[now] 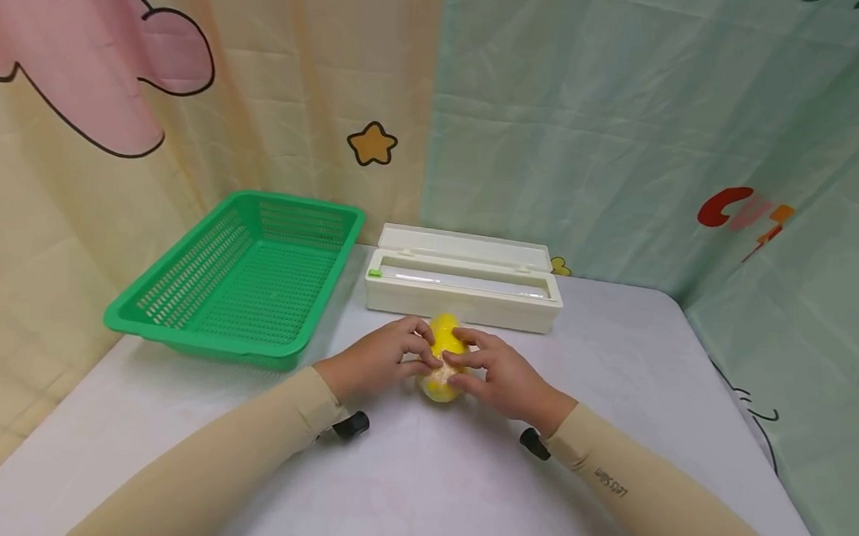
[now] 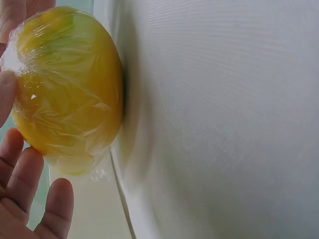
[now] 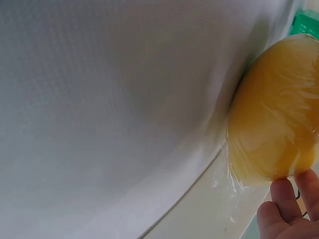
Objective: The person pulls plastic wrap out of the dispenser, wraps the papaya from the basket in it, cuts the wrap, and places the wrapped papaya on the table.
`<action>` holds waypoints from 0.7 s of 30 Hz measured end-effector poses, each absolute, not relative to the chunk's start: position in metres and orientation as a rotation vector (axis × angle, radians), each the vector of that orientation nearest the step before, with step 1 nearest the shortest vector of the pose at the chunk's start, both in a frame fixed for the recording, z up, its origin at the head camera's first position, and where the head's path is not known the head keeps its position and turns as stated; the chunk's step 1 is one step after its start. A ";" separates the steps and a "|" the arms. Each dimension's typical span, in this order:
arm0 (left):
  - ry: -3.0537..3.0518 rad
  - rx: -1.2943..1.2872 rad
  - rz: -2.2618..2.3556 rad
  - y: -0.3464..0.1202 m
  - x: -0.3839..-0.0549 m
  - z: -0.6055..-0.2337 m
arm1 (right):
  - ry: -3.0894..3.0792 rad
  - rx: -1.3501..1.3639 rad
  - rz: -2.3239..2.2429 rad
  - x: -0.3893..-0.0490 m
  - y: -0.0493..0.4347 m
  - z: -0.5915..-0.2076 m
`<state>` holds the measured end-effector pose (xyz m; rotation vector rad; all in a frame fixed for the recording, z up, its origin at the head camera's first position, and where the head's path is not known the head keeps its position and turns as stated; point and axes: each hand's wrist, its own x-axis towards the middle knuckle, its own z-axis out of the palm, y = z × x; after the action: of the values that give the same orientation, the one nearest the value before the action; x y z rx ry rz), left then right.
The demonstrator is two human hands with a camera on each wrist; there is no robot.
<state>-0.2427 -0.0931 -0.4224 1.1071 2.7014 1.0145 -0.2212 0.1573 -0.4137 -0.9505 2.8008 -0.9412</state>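
A yellow oval fruit (image 1: 445,358) wrapped in clear cling film sits at the middle of the table, with a greenish patch showing in the left wrist view. My left hand (image 1: 388,355) holds its left side, fingers bent over the top. From the right, my right hand (image 1: 504,377) grips it with thumb and fingertips, close to the left fingers. Wrinkled film (image 2: 75,109) clings to the skin. In the right wrist view a loose film edge (image 3: 230,179) hangs off the end of the fruit, and fingertips (image 3: 284,191) touch its underside.
Right behind the fruit stands a white cling film dispenser (image 1: 464,309), its lid (image 1: 467,244) raised and a green slider (image 1: 375,272) at its left end. A green plastic basket (image 1: 200,338) is at the back left. Curtains (image 1: 590,131) hang behind the white table (image 1: 432,495).
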 end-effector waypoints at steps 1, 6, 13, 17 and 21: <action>2.704 1.098 1.022 -0.093 -0.242 -0.422 | 2.806 -0.957 -0.940 -0.221 0.157 -0.414; 2.750 1.039 1.056 -0.090 -0.238 -0.422 | 2.820 -0.956 -0.946 -0.221 0.153 -0.417; 2.851 1.007 0.985 -0.078 -0.234 -0.423 | 2.790 -0.894 -0.988 -0.222 0.159 -0.417; 2.812 1.082 0.977 -0.081 -0.236 -0.424 | 2.814 -0.949 -0.995 -0.224 0.161 -0.416; 2.770 1.153 0.999 -0.084 -0.240 -0.426 | 2.823 -0.983 -0.966 -0.224 0.164 -0.418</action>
<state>-0.2397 -0.0845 -0.4259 1.1529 2.7697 0.9992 -0.2238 0.1640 -0.4176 -0.9830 2.8234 -0.9656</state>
